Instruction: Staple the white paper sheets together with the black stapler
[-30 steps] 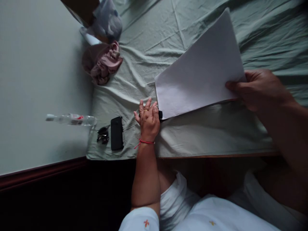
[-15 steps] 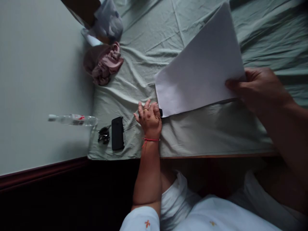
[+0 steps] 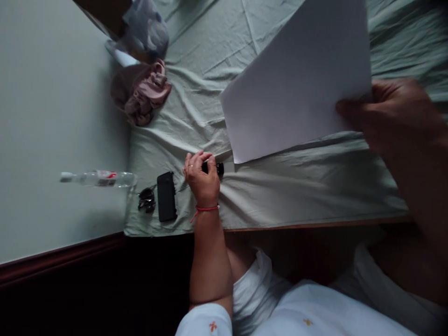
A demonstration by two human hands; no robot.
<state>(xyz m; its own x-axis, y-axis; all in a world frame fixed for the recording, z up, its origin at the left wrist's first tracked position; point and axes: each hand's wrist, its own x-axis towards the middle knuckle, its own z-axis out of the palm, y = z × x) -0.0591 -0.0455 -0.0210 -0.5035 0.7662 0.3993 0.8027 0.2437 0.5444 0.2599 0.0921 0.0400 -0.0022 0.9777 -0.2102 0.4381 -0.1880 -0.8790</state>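
Observation:
My right hand (image 3: 395,109) pinches the lower right edge of a large white sheet of paper (image 3: 297,88), thumb on top. The sheet is tilted up above the bed-like surface, and its left corner points at my left hand (image 3: 203,175). My left hand, with a ring and a red string bracelet, is curled around a small black object (image 3: 220,168). Its kind is hard to tell because the fingers cover much of it. A short gap separates this object from the paper.
A flat black case-like device (image 3: 166,197) and a dark bunch, perhaps keys (image 3: 146,199), lie left of my left hand. A clear plastic bottle (image 3: 101,178) lies by the wall. Behind are a pink cloth (image 3: 143,95) and a plastic bag (image 3: 149,30) on the pale green sheet (image 3: 196,93).
My left hand has moved left with the black object, away from the paper's corner. My right hand has raised the paper and shifted it slightly right. The view has shifted a little.

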